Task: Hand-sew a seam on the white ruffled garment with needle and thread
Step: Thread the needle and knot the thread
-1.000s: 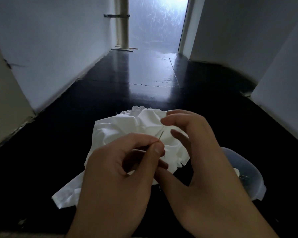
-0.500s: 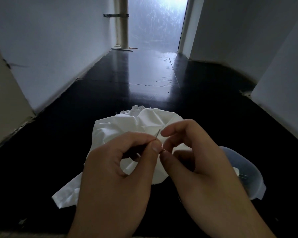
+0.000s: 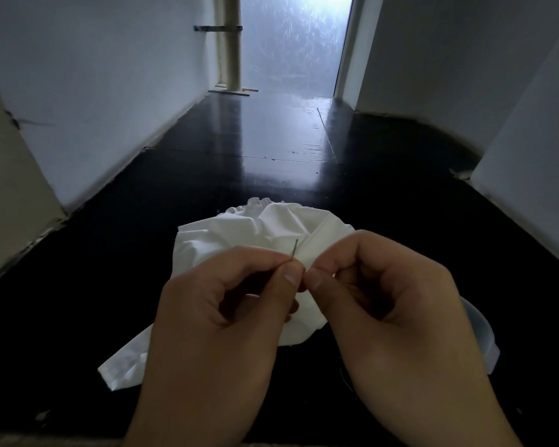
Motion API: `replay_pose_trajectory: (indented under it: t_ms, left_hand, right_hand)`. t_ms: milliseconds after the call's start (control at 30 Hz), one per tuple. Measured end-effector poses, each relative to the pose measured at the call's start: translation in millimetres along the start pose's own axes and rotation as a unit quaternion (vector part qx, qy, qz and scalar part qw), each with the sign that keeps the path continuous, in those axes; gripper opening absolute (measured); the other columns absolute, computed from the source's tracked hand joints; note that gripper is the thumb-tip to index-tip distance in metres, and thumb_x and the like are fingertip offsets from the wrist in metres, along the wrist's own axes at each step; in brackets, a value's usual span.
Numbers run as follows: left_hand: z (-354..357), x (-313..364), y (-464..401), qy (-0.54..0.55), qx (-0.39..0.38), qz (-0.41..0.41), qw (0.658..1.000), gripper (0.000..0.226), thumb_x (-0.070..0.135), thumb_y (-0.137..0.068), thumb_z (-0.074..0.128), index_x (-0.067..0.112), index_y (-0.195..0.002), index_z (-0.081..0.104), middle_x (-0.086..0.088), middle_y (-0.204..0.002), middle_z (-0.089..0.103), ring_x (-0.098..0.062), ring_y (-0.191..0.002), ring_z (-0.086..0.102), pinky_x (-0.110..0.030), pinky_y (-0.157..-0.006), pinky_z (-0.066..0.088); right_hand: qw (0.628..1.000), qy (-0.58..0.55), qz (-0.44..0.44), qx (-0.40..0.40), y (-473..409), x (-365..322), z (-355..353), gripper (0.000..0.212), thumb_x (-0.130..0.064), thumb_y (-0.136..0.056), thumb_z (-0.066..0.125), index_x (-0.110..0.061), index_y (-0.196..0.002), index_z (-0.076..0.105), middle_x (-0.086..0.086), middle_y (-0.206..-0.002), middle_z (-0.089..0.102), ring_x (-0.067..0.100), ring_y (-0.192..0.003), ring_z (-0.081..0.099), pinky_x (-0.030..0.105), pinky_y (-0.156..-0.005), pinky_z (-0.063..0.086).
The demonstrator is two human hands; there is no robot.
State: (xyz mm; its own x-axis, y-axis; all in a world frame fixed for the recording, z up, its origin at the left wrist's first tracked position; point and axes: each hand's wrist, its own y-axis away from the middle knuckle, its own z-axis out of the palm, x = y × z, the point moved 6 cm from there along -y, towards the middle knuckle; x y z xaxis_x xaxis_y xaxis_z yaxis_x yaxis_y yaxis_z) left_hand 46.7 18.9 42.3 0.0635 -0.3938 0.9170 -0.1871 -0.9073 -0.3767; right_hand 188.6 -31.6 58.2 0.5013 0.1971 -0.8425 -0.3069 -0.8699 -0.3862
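A: How many hands are seen, and what is held?

B: Two. One needle (image 3: 294, 251) is pinched between thumb and forefinger of the left hand (image 3: 220, 321); a fold of the one white garment (image 3: 239, 233) is pinched by the right hand (image 3: 397, 317), just beside the needle.

A: Where is the garment laid?

B: On the dark floor (image 3: 78, 301), partly lifted. One translucent container (image 3: 481, 337) is seen behind the right hand.
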Motion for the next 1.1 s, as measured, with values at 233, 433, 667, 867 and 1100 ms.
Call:
replay_pose_trajectory:
  t_ms: [233,433,667,867,1100]
  left_hand:
    - [2,0,1,0.015,0.0,0.003,1.0,0.016,0.02,-0.086,0.074,0.033,-0.077,0.081,0.01,-0.068,0.076,-0.005,-0.063,0.074,-0.009,-0.053,0.051]
    - [2,0,3,0.018,0.0,0.011,1.0,0.018,0.017,-0.087,0.075,0.031,-0.077,0.081,0.009,-0.068,0.076,-0.004,-0.062,0.073,-0.008,-0.054,0.049]
    - [5,4,3,0.043,-0.003,0.025,0.999,0.01,0.027,-0.081,0.071,0.027,-0.08,0.081,0.01,-0.072,0.077,-0.005,-0.068,0.076,-0.008,-0.063,0.053]
    - [7,3,4,0.055,-0.008,0.046,0.997,0.009,0.028,-0.083,0.073,0.023,-0.083,0.081,0.012,-0.076,0.079,-0.005,-0.072,0.077,-0.008,-0.066,0.054]
    - [6,-8,-2,0.056,-0.038,0.082,0.994,0.018,0.033,-0.09,0.07,0.018,-0.095,0.079,0.006,-0.089,0.079,-0.011,-0.084,0.077,-0.013,-0.075,0.057]
  right_hand:
    - [0.999,-0.035,-0.02,0.032,2,-7,-3,0.012,-0.024,-0.083,0.071,-0.022,-0.072,0.067,0.0,-0.047,0.048,0.009,-0.039,0.04,0.011,-0.042,0.034]
    - [0.998,-0.017,-0.036,0.054,2,-12,-5,0.015,-0.022,-0.084,0.074,-0.023,-0.071,0.067,-0.01,-0.043,0.036,0.003,-0.036,0.033,0.005,-0.042,0.028]
    - [0.997,-0.023,-0.04,0.061,4,-14,-6,0.018,-0.016,-0.083,0.075,-0.023,-0.069,0.067,-0.007,-0.043,0.038,0.003,-0.036,0.034,0.007,-0.041,0.03]
    - [0.996,-0.035,-0.041,0.068,5,-15,-5,0.018,-0.013,-0.083,0.074,-0.023,-0.07,0.067,-0.004,-0.044,0.043,0.002,-0.035,0.039,0.004,-0.041,0.033]
    - [0.996,-0.015,-0.041,0.073,5,-15,-5,0.016,-0.019,-0.084,0.073,-0.025,-0.071,0.066,-0.004,-0.045,0.046,0.003,-0.035,0.041,0.006,-0.041,0.033]
